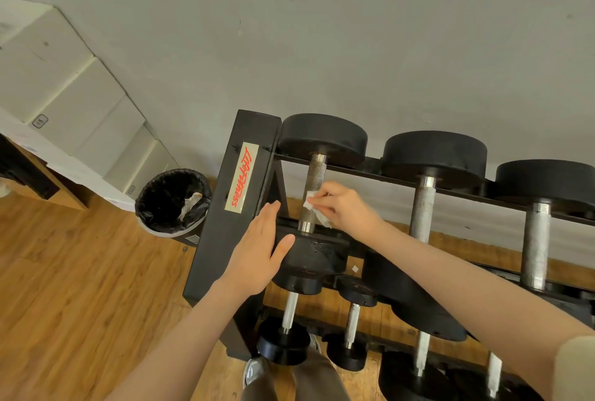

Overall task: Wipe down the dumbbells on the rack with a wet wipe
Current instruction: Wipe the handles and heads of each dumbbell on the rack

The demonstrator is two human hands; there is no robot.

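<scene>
Head view: right hand pinches wet wipe against leftmost top dumbbell handle; left hand, fingers straight, rests on its near weight head; rack beneath.

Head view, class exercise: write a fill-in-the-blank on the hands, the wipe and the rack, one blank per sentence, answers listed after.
1. The right hand presses a white wet wipe against the dumbbell's knurled metal ____.
2. The left hand rests flat on that dumbbell's near black ____.
3. Left of the rack stands a bin lined with a ____ bag.

Missing words: handle; head; black
</scene>
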